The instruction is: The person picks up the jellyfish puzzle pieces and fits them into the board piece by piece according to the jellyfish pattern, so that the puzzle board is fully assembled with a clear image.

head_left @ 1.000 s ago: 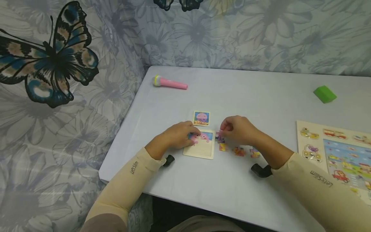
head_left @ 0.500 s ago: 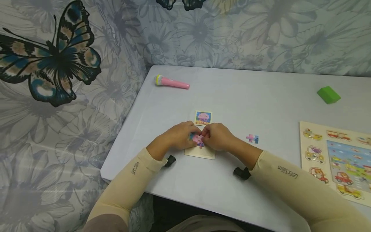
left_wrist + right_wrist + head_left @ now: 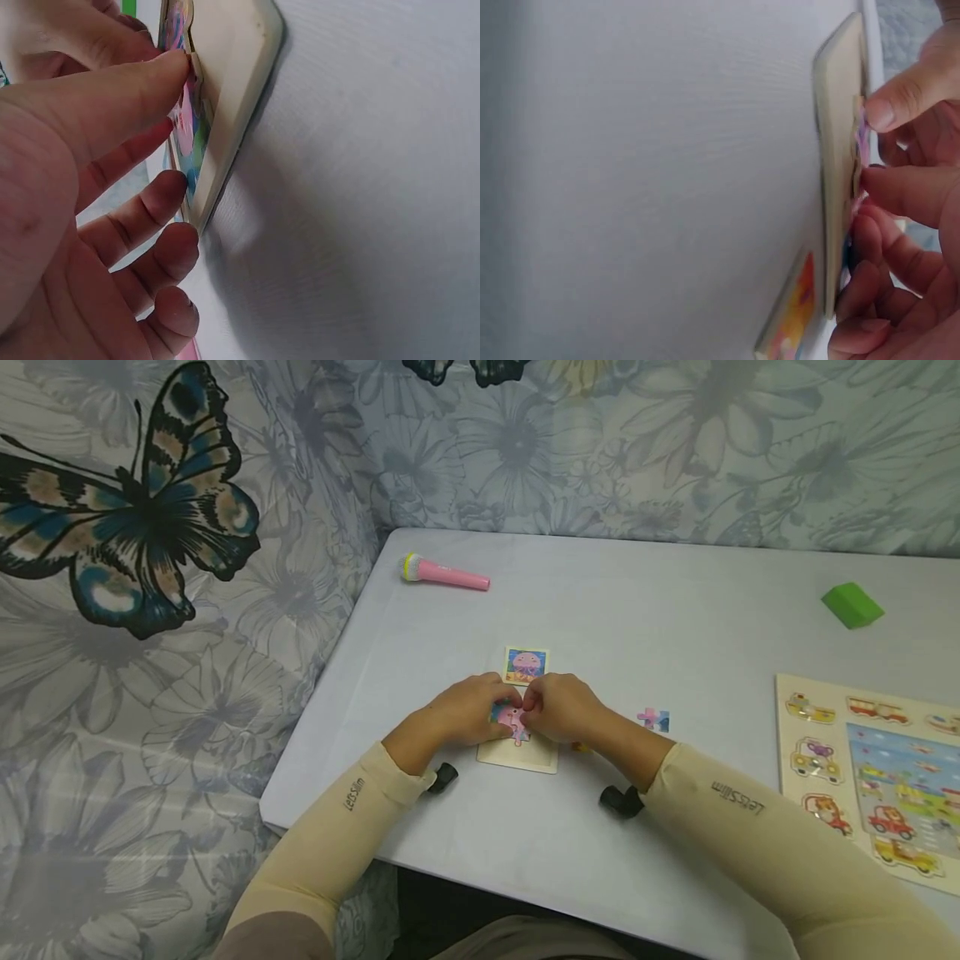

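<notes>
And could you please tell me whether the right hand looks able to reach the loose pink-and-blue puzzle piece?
Probably yes: nothing covers the pink-and-blue piece beyond the forearm, though the right hand, busy at the puzzle board, must draw back.

The left hand (image 3: 474, 710) and right hand (image 3: 564, 712) flank the puzzle tray (image 3: 517, 759), crowding both its sides. A picture card (image 3: 527, 665) lies just beyond it. On the tray's near side, bare desk (image 3: 495, 831) gives passage. To its right, past the right forearm (image 3: 637, 755), lie a loose piece (image 3: 653, 720) and, well apart, a puzzle board (image 3: 789, 752).
</notes>
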`<action>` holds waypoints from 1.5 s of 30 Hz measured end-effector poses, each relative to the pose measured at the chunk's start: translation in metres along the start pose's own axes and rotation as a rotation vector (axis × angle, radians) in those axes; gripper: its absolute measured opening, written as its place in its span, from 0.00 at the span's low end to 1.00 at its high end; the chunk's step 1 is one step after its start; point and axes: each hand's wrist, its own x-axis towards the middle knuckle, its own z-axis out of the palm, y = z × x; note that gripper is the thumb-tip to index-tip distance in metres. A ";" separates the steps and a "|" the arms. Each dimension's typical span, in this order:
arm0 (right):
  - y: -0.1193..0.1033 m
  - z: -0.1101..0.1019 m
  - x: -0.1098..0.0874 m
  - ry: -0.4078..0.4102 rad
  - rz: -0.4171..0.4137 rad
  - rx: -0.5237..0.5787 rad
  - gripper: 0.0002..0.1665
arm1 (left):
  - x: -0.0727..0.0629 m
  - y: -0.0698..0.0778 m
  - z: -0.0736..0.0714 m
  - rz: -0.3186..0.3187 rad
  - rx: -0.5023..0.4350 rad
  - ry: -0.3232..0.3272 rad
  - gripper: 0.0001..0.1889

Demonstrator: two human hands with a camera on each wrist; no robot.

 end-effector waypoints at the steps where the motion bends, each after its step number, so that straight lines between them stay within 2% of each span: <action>1: 0.001 0.000 0.000 -0.001 0.007 0.006 0.06 | 0.000 0.000 0.000 -0.002 0.000 -0.001 0.22; 7: 0.003 0.001 0.001 0.007 0.029 0.025 0.08 | 0.003 0.001 0.000 -0.003 -0.003 -0.009 0.22; 13: 0.004 0.000 -0.001 0.022 0.017 0.019 0.11 | 0.004 0.000 0.000 -0.008 -0.013 -0.014 0.22; 17: 0.012 -0.010 -0.009 0.051 0.021 0.026 0.11 | 0.006 0.001 0.001 -0.005 -0.005 -0.019 0.21; 21: 0.029 -0.035 -0.025 0.090 0.089 0.018 0.13 | 0.006 0.003 0.001 0.005 0.016 -0.032 0.22; 25: 0.057 -0.060 -0.044 0.056 0.179 -0.017 0.16 | 0.004 0.004 0.001 0.010 0.056 -0.030 0.22; 30: 0.094 -0.075 -0.063 0.006 0.219 -0.091 0.21 | 0.003 0.003 0.000 0.048 0.031 0.025 0.19; 35: 0.114 -0.072 -0.076 -0.011 0.203 -0.089 0.23 | 0.006 0.005 0.001 0.113 0.025 -0.014 0.19; 40: 0.118 -0.062 -0.081 0.034 0.184 -0.070 0.18 | 0.006 0.008 0.000 0.087 0.022 -0.065 0.21; 45: 0.119 -0.061 -0.088 0.092 0.177 -0.036 0.12 | 0.009 0.011 0.001 0.059 0.010 -0.089 0.22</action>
